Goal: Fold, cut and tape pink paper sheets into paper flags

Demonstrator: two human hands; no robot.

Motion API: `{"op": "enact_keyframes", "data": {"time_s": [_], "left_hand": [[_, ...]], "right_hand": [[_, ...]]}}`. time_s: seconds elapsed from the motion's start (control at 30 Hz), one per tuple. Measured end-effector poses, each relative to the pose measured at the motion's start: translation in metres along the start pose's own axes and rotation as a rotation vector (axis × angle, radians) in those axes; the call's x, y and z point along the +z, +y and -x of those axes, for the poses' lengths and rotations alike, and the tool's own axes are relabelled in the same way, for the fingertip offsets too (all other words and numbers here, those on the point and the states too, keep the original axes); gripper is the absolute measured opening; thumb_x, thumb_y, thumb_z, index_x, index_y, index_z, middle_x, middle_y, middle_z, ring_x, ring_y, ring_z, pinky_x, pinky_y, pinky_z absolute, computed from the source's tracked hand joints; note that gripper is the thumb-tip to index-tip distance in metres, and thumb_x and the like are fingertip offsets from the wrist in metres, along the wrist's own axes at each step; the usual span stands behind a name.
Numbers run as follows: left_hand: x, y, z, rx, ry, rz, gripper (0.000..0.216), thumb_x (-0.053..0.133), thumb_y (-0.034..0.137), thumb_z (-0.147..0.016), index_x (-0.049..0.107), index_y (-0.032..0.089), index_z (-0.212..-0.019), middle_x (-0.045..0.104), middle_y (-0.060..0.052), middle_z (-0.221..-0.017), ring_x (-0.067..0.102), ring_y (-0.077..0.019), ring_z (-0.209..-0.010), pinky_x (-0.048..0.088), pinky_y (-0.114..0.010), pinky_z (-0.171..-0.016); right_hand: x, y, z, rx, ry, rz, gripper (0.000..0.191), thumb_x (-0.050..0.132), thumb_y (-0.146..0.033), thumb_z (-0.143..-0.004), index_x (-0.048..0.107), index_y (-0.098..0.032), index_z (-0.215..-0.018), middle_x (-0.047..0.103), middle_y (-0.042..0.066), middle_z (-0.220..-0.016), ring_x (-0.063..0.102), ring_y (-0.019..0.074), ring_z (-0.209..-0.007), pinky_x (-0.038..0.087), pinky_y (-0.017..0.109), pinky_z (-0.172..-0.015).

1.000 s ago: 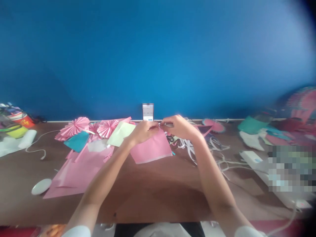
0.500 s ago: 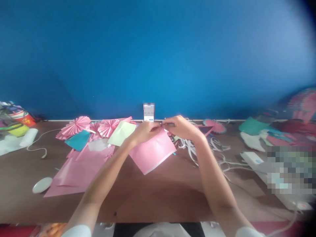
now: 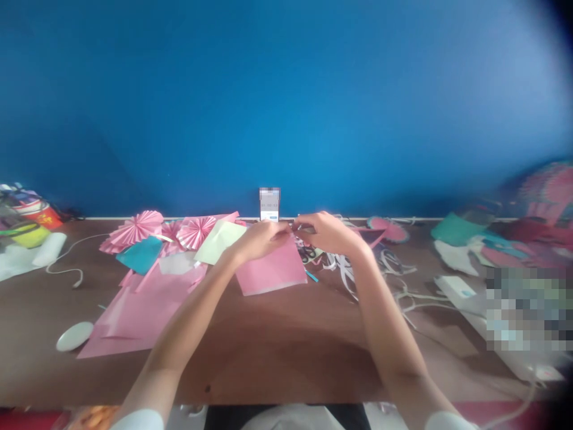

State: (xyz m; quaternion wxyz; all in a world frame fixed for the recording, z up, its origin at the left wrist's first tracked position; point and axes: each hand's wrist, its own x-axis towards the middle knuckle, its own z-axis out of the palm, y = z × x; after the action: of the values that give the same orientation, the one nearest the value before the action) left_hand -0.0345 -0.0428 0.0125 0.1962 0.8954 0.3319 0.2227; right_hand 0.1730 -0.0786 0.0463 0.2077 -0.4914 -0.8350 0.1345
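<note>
Two white sleeves (image 3: 138, 420) are nearest, well in front of the phone (image 3: 269, 206), with bare forearms reaching from them over the brown table (image 3: 286, 346). A white oval object (image 3: 74, 336) lies in front of the phone and far to its left, just beside a large pink paper (image 3: 138, 316). A long white box (image 3: 459, 289) lies in front of the phone, well to its right.

Farther in, a smaller pink sheet (image 3: 273, 272) slopes down toward the viewer, just in front of the phone. A short blue strip (image 3: 312, 275) and tangled white strips (image 3: 344, 272) lie in front of the phone, to its right.

The left hand (image 3: 264, 237), near the phone's base, pinches the sheet's upper edge, fingers close together. The right hand (image 3: 326, 230), right of the phone, is arched, its fingertips near the left's; whether they grip the sheet, I cannot tell.

Left of the phone lie a pale green paper (image 3: 219, 242), a teal paper (image 3: 140, 255) and pleated pink fans (image 3: 197, 232). The phone itself stands upright, with a blue wall (image 3: 277, 107) behind it.
</note>
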Motion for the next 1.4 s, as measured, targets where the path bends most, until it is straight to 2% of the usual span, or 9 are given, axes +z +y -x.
{"op": "enact_keyframes", "data": {"time_s": [0.37, 0.47, 0.6, 0.73, 0.93, 1.13, 1.27, 1.4], "left_hand": [[0.005, -0.01, -0.004, -0.034, -0.004, 0.185, 0.023, 0.049, 0.032, -0.093, 0.067, 0.017, -0.092, 0.069, -0.003, -0.085, 0.061, -0.0165, -0.077, 0.041, -0.026, -0.067], [0.005, -0.01, -0.005, -0.035, -0.008, 0.259, 0.024, 0.05, 0.034, -0.093, 0.067, 0.017, -0.091, 0.068, -0.004, -0.085, 0.06, -0.0163, -0.076, 0.04, -0.026, -0.067], [-0.003, -0.004, -0.003, -0.025, 0.002, 0.415, 0.022, 0.053, 0.031, -0.09, 0.068, 0.016, -0.088, 0.069, -0.004, -0.089, 0.061, -0.0175, -0.085, 0.042, -0.028, -0.077], [-0.006, 0.002, -0.002, -0.076, 0.028, 0.552, 0.019, 0.057, 0.03, -0.086, 0.069, 0.015, -0.082, 0.068, -0.002, -0.085, 0.06, -0.0177, -0.085, 0.04, -0.029, -0.08], [0.001, -0.002, -0.005, -0.153, 0.064, 0.679, 0.018, 0.059, 0.03, -0.081, 0.068, 0.014, -0.077, 0.063, 0.0, -0.076, 0.055, -0.0151, -0.076, 0.037, -0.027, -0.074], [-0.003, 0.001, -0.004, -0.208, 0.065, 0.758, 0.016, 0.062, 0.028, -0.077, 0.067, 0.014, -0.072, 0.058, 0.002, -0.067, 0.05, -0.0121, -0.066, 0.035, -0.026, -0.068], [-0.005, 0.0, -0.004, -0.2, 0.071, 0.841, 0.014, 0.064, 0.026, -0.074, 0.066, 0.013, -0.069, 0.061, 0.001, -0.068, 0.053, -0.0116, -0.064, 0.037, -0.024, -0.065], [-0.004, -0.001, -0.003, -0.24, 0.061, 0.916, 0.018, 0.068, 0.031, -0.073, 0.066, 0.013, -0.073, 0.062, 0.0, -0.069, 0.055, -0.0114, -0.062, 0.037, -0.023, -0.06]], "right_hand": [[0.002, -0.001, -0.001, 0.009, 0.047, -0.008, 0.014, 0.057, -0.031, -0.082, 0.068, -0.022, -0.083, 0.057, -0.001, -0.063, 0.039, 0.0112, -0.056, 0.026, 0.026, -0.058], [0.003, -0.003, -0.001, -0.016, 0.075, -0.025, 0.013, 0.056, -0.026, -0.08, 0.068, -0.021, -0.078, 0.053, -0.002, -0.06, 0.035, 0.0099, -0.055, 0.026, 0.026, -0.057], [0.002, -0.007, 0.0, -0.079, 0.094, -0.111, 0.015, 0.055, -0.024, -0.08, 0.069, -0.019, -0.079, 0.054, -0.003, -0.062, 0.035, 0.0085, -0.054, 0.028, 0.025, -0.057], [0.002, -0.008, 0.003, -0.139, 0.126, -0.099, 0.017, 0.054, -0.024, -0.082, 0.07, -0.017, -0.08, 0.052, -0.003, -0.059, 0.032, 0.008, -0.053, 0.028, 0.025, -0.057], [0.005, -0.003, 0.001, -0.225, 0.187, -0.002, 0.017, 0.056, -0.022, -0.083, 0.072, -0.017, -0.08, 0.053, -0.002, -0.057, 0.033, 0.008, -0.052, 0.027, 0.024, -0.056], [0.009, -0.001, 0.0, -0.299, 0.221, -0.05, 0.015, 0.056, -0.018, -0.082, 0.071, -0.016, -0.078, 0.057, -0.002, -0.06, 0.037, 0.0072, -0.052, 0.03, 0.023, -0.055], [0.011, -0.002, 0.0, -0.35, 0.273, -0.071, 0.014, 0.057, -0.017, -0.08, 0.071, -0.017, -0.08, 0.052, -0.004, -0.056, 0.035, 0.0069, -0.051, 0.03, 0.022, -0.055], [0.011, -0.003, 0.0, -0.358, 0.276, -0.128, 0.014, 0.057, -0.017, -0.082, 0.071, -0.017, -0.081, 0.048, -0.005, -0.056, 0.032, 0.0067, -0.051, 0.03, 0.022, -0.054]]}}
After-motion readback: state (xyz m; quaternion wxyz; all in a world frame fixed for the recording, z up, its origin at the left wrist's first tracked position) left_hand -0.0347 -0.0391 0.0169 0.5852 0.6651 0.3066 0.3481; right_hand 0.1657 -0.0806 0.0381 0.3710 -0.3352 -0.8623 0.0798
